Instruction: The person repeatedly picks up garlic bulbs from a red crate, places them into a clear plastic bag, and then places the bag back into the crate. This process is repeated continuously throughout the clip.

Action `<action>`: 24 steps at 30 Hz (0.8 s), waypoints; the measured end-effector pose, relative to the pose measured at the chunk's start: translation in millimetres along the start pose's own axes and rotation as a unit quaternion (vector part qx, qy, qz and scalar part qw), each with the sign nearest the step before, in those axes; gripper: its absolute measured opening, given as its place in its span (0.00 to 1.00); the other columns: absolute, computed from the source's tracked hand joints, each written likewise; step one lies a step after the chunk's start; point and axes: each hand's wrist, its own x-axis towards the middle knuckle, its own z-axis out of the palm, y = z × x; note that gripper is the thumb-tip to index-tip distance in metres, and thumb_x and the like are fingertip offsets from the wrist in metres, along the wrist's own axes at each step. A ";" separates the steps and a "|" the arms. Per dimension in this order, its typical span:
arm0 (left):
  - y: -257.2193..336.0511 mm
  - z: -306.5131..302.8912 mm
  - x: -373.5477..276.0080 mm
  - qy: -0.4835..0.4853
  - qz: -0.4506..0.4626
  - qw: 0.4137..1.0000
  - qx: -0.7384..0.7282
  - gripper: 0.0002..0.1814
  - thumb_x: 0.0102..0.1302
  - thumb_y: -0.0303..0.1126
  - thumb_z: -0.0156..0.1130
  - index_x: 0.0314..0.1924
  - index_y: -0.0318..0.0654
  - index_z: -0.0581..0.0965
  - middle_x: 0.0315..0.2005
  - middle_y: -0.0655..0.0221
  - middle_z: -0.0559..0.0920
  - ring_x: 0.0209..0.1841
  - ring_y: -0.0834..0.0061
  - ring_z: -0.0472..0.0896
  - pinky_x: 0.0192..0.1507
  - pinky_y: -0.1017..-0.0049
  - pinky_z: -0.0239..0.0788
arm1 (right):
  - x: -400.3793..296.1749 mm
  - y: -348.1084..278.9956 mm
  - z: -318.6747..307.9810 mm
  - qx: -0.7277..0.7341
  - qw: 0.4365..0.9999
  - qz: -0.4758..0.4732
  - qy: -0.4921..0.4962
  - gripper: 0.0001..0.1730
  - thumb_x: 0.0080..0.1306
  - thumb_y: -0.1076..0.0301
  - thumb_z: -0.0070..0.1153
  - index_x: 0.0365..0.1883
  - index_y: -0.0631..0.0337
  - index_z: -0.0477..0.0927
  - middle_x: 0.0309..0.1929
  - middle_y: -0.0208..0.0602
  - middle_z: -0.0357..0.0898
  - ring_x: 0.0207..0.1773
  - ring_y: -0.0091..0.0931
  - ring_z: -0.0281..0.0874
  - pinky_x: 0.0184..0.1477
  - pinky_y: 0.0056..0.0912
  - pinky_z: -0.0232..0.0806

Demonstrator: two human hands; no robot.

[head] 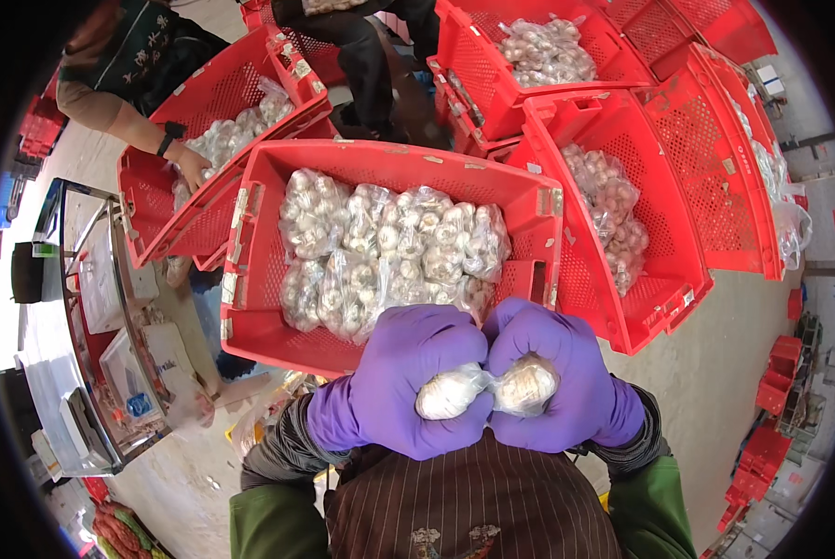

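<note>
Both of my hands wear purple gloves and meet close to my chest, over the near edge of a red plastic crate (389,152). My left hand (417,377) grips one end of a clear plastic bag of garlic, where a white bulb (449,393) bulges between thumb and fingers. My right hand (564,377) grips the other end, around a browner bulb (527,386). Thin plastic stretches between the two fists; the rest of the bag is hidden by my hands. Inside the crate lie several clear bags of garlic bulbs (351,286), packed side by side.
Another red crate (641,293) with bagged garlic stands tilted at the right. At the left, a person's hand (192,166) reaches into a crate (215,91) of bagged garlic. More crates with bags (550,52) stand behind. A metal-framed stand (120,293) is at far left.
</note>
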 end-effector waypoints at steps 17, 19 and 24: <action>-9.3 3.6 -5.2 0.022 -0.200 0.968 -0.151 0.07 0.51 0.29 0.57 0.23 0.34 0.71 0.15 0.71 0.72 0.18 0.81 0.70 0.21 0.78 0.60 | 1.8 7.2 6.6 0.236 0.941 0.238 0.043 0.13 0.41 0.77 0.59 0.25 0.61 0.69 0.25 0.26 0.70 0.30 0.16 0.67 0.31 0.21 0.62; -13.9 1.7 -4.3 0.017 -0.284 0.930 -0.234 0.12 0.56 0.35 0.59 0.34 0.33 0.72 0.26 0.70 0.74 0.32 0.83 0.71 0.34 0.80 0.63 | 6.0 20.9 1.7 0.263 0.927 0.256 0.073 0.13 0.42 0.78 0.59 0.26 0.61 0.70 0.26 0.26 0.71 0.30 0.15 0.68 0.32 0.20 0.63; -13.3 -4.2 -15.3 0.013 -0.250 0.913 -0.321 0.40 0.51 0.33 0.65 0.61 0.37 0.56 0.50 0.64 0.68 0.52 0.75 0.66 0.55 0.75 0.57 | 11.9 12.6 -5.1 0.333 0.871 0.326 0.157 0.08 0.47 0.75 0.58 0.26 0.60 0.72 0.25 0.29 0.73 0.29 0.18 0.71 0.32 0.21 0.65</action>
